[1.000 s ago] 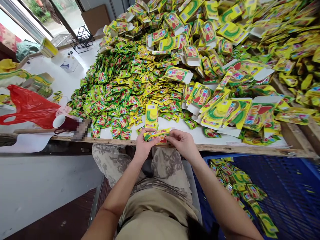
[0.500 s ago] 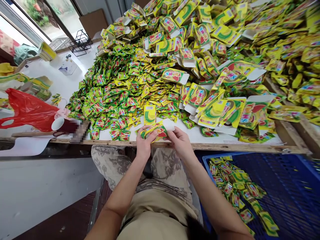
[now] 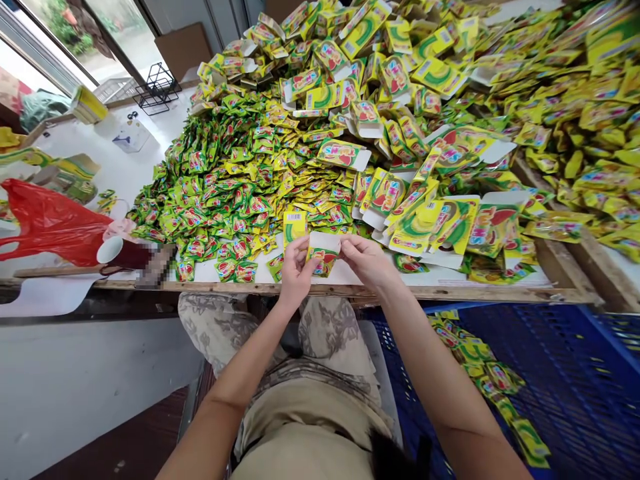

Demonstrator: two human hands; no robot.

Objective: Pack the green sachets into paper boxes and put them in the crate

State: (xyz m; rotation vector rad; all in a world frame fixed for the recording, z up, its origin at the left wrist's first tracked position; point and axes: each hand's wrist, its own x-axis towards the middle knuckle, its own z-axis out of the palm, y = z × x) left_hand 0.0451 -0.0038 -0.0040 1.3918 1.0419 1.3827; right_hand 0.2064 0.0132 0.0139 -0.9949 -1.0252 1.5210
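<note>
A small yellow-green box point(image 3: 323, 261) with a white flap standing up is held at the table's front edge. My left hand point(image 3: 298, 270) grips its left side between thumb and fingers. The fingertips of my right hand point(image 3: 361, 259) pinch the upper right corner of the white flap. Just behind my left hand stands another yellow box point(image 3: 295, 225) with a barcode. Small green and yellow packets point(image 3: 240, 200) are heaped behind the hands, and flat-topped and open boxes point(image 3: 435, 223) lie to the right.
At the left are a dark red mug point(image 3: 127, 255), a red plastic bag point(image 3: 55, 223) and a black wire frame point(image 3: 157, 87). A blue crate point(image 3: 565, 373) with filled boxes or packets sits below the table at right. A wooden rail point(image 3: 450, 293) borders the table.
The held box has turned more upright, its flap now facing up. My right hand has shifted slightly up and right, to the flap's corner. The whole view has shifted slightly.
</note>
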